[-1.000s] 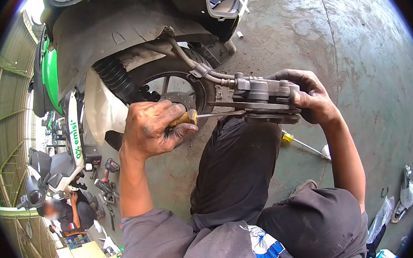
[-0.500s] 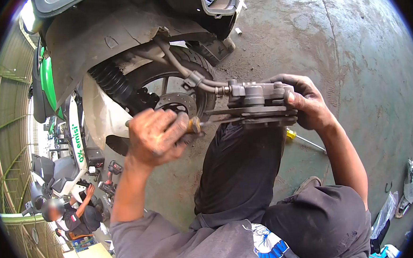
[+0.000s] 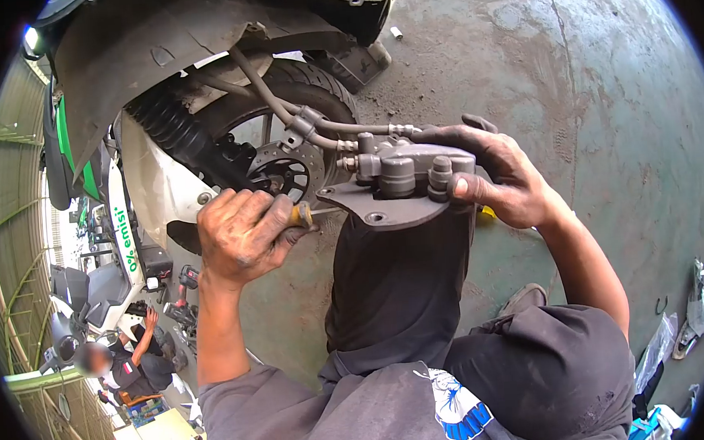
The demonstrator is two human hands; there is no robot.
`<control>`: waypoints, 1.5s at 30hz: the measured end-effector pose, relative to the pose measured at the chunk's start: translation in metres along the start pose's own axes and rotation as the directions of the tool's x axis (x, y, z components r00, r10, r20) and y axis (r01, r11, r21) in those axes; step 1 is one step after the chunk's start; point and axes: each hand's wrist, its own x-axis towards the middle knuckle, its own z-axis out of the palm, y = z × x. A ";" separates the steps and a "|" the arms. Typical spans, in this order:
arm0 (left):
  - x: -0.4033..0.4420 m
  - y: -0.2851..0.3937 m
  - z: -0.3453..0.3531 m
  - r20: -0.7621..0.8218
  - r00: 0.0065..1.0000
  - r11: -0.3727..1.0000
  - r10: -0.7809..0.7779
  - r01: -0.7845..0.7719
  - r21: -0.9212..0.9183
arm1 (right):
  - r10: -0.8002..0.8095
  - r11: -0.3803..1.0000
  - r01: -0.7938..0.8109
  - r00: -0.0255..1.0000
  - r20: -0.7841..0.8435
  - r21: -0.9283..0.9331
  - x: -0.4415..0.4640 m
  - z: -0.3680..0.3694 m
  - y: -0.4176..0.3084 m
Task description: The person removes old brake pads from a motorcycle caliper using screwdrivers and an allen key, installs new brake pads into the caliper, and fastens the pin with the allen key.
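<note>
My left hand (image 3: 244,236) is closed around a screwdriver (image 3: 302,215) with a yellowish handle. Its thin shaft points right, toward the edge of a brake caliper (image 3: 413,165); whether the tip touches is hidden. My right hand (image 3: 508,170) grips the caliper's right end, fingers behind it and thumb in front. A flat bracket plate (image 3: 404,210) with holes shows along the caliper's near side. Two brake hoses (image 3: 302,125), joined by a clamp, run from it up to the motorcycle. Behind my left hand is the wheel's brake disc (image 3: 277,156). My knee lies just below the caliper.
The motorcycle's fender (image 3: 165,62) and tyre (image 3: 320,93) are above and left. A second yellow-handled screwdriver (image 3: 488,215) lies partly hidden beyond my right wrist. Plastic bags (image 3: 655,355) lie at right. A co-worker (image 3: 139,366) crouches at lower left near a scooter.
The caliper has tilted in my right hand, so its plate now shows its broad face, and it has shifted left. My left hand with the screwdriver has moved slightly left, drawing the shaft back.
</note>
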 end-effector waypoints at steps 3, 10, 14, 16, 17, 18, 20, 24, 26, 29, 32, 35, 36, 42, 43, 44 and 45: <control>0.003 -0.002 -0.004 0.008 1.000 0.998 -0.016 0.016 -0.060 | 0.084 0.981 -0.087 0.996 0.030 0.171 -0.002 0.007 0.000; 0.003 -0.008 -0.005 0.024 0.999 0.998 0.042 -0.041 -0.041 | 0.084 0.944 -0.104 0.994 0.074 0.314 -0.005 0.017 0.010; 0.010 -0.004 -0.006 0.052 0.997 0.999 0.053 -0.053 0.001 | 0.073 0.925 -0.046 0.996 0.058 -0.377 -0.010 -0.003 0.008; 0.013 -0.003 -0.005 0.068 0.997 0.999 0.036 -0.035 -0.013 | 0.019 0.967 -0.019 1.000 0.000 -0.255 -0.011 -0.008 0.022; 0.016 -0.002 -0.003 0.075 0.997 1.000 0.019 -0.018 -0.019 | 0.029 0.979 -0.036 0.999 -0.038 -0.200 -0.015 -0.014 0.028; 0.017 -0.001 -0.001 0.054 0.998 0.999 0.023 -0.022 -0.024 | 0.185 0.982 -0.189 0.972 -0.143 -0.011 -0.025 -0.014 0.036; 0.017 0.001 -0.002 0.071 0.997 0.999 -0.016 0.018 -0.034 | 0.382 0.878 -0.430 0.894 -0.236 -0.211 -0.046 -0.025 0.061; 0.015 0.001 0.000 0.086 0.996 0.998 -0.038 0.042 -0.050 | 0.603 0.473 -0.438 0.793 -0.081 -0.765 -0.096 -0.007 0.117; 0.015 0.001 0.000 0.084 0.996 0.998 -0.032 0.036 -0.052 | 0.651 0.391 -0.376 0.758 -0.037 -0.840 -0.106 0.009 0.128; 0.016 0.001 0.000 0.083 0.996 0.998 -0.027 0.031 -0.052 | 0.579 0.369 -0.322 0.813 -0.055 -0.872 -0.117 0.027 0.146; 0.016 0.001 -0.004 0.100 0.994 0.998 -0.043 0.048 -0.051 | 0.504 0.419 -0.289 0.862 -0.044 -0.861 -0.117 0.017 0.147; 0.016 0.001 -0.004 0.110 0.992 0.995 -0.065 0.073 -0.070 | 0.483 0.389 -0.454 0.841 -0.242 -0.801 -0.101 -0.029 0.069; 0.016 0.000 -0.004 0.120 0.990 0.994 -0.071 0.079 -0.069 | 0.349 0.387 -0.491 0.861 -0.369 -0.780 -0.104 -0.048 0.038; 0.019 -0.003 -0.004 0.137 0.989 0.990 -0.062 0.078 -0.113 | 0.059 0.913 -0.366 0.557 -0.829 -0.181 -0.221 -0.145 -0.075; 0.019 -0.003 -0.003 0.139 0.988 0.990 -0.064 0.081 -0.119 | 0.129 0.937 -0.341 0.546 -0.828 -0.078 -0.233 -0.138 -0.069; 0.019 -0.003 -0.002 0.130 0.990 0.989 -0.062 0.079 -0.124 | 0.199 0.949 -0.313 0.532 -0.823 0.027 -0.245 -0.132 -0.063; 0.019 -0.003 -0.003 0.129 0.990 0.987 -0.060 0.078 -0.139 | 0.267 0.950 -0.284 0.516 -0.814 0.132 -0.257 -0.126 -0.057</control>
